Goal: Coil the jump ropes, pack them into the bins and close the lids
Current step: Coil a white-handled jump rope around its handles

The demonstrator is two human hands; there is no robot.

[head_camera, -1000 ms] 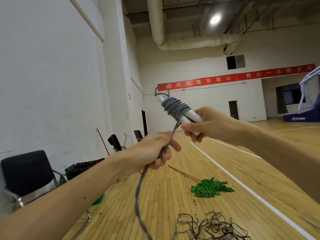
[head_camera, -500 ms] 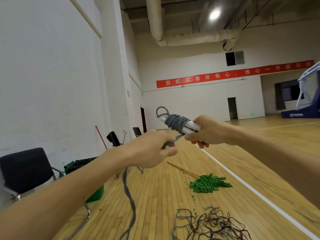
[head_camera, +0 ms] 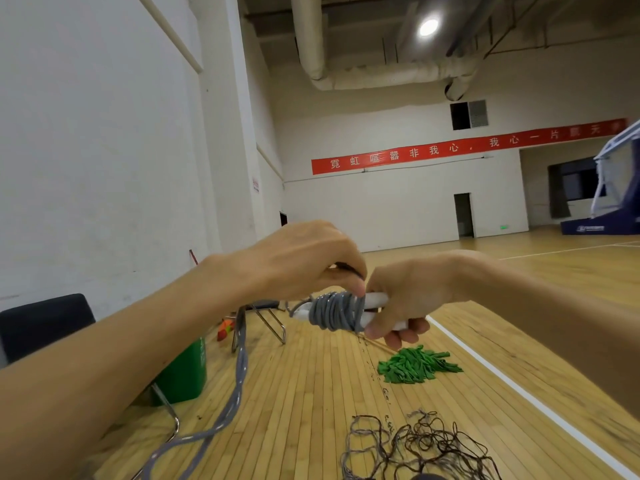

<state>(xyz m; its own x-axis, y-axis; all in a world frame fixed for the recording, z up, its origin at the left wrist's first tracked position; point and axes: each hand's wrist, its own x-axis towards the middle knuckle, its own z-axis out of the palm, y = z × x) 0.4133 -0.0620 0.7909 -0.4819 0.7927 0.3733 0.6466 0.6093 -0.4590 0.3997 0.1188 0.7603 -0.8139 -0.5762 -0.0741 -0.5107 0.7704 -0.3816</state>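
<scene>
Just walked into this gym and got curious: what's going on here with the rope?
A person is partway through coiling a grey jump rope. The right hand grips its white handles, which already carry several tight wraps, while the left hand pinches the rope just above them. The loose rest trails down to the wooden floor, where a tangle of thin cords lies.

Bright ceiling lamp (head_camera: 428,27), perhaps wide-angle bowing

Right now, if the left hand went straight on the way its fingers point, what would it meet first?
Probably the right hand: the left hand points across at it, just above the coiled jump rope, nearly touching. Depth is unclear.
</scene>
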